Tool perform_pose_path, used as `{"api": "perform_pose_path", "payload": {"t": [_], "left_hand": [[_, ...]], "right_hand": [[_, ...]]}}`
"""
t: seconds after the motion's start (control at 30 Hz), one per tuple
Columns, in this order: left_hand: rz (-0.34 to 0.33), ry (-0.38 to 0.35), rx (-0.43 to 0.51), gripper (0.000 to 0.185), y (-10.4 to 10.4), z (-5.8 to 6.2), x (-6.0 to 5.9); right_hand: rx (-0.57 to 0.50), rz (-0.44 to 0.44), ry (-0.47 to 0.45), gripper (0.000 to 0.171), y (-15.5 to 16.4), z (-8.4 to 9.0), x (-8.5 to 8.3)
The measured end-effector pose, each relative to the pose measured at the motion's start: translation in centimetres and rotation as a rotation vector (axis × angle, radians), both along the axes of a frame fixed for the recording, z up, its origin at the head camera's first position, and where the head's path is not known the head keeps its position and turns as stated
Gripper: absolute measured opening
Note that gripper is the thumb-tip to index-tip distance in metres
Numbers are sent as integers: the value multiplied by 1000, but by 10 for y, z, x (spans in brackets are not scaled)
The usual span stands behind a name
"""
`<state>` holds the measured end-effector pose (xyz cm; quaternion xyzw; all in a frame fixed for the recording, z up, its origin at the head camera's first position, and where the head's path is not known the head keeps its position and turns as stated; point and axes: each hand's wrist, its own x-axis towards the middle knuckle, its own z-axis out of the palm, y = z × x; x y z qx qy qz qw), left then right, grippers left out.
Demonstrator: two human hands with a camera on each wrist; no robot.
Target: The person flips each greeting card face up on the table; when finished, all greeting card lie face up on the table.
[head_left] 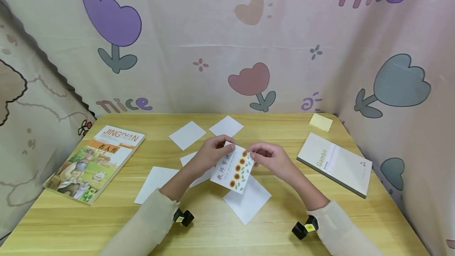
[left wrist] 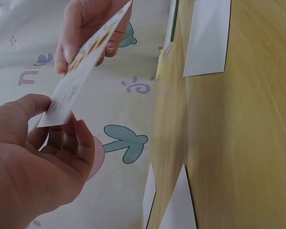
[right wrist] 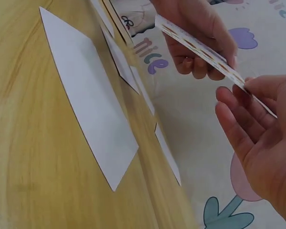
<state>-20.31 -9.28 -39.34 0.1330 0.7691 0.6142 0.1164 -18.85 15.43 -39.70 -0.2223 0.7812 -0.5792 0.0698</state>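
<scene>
A greeting card [head_left: 232, 169] printed with sunflowers and Chinese characters is held up above the table, tilted. My left hand [head_left: 214, 155] pinches its upper left edge, thumb on the printed face and fingers behind. On the opposite edge, by the top sunflower, my right hand [head_left: 271, 159] pinches the card between thumb and fingers. In the left wrist view the card [left wrist: 81, 71] spans both hands. Beneath it lies a white card [head_left: 247, 200], partly covered from the head view. Another white card [head_left: 199, 175] is partly hidden behind my left hand.
More white cards [head_left: 187, 135] lie at the back and left, one [head_left: 156, 183] beside my left forearm. At the far left is a magazine [head_left: 99, 165]. A Gambit notebook [head_left: 334, 164] lies at the right, with a yellow sticky-note pad [head_left: 321, 122] behind it. A printed curtain [head_left: 199, 19] backs the table.
</scene>
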Motion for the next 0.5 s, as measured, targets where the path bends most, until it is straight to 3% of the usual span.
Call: {"api": "perform_pose_path", "payload": {"t": [0.23,0.37,0.5], "left_hand": [[62,2,119,43,1,-2,-3],[88,-6,168,42,0,-3,-2],[55,-6,218,37,0,-5,-2]], "right_hand": [[-88,-153,-48,24,2,-3,-4],[-195,-250,-100,27,4,-3,-10],[-313,-348,-167,32,2,0,-13]]}}
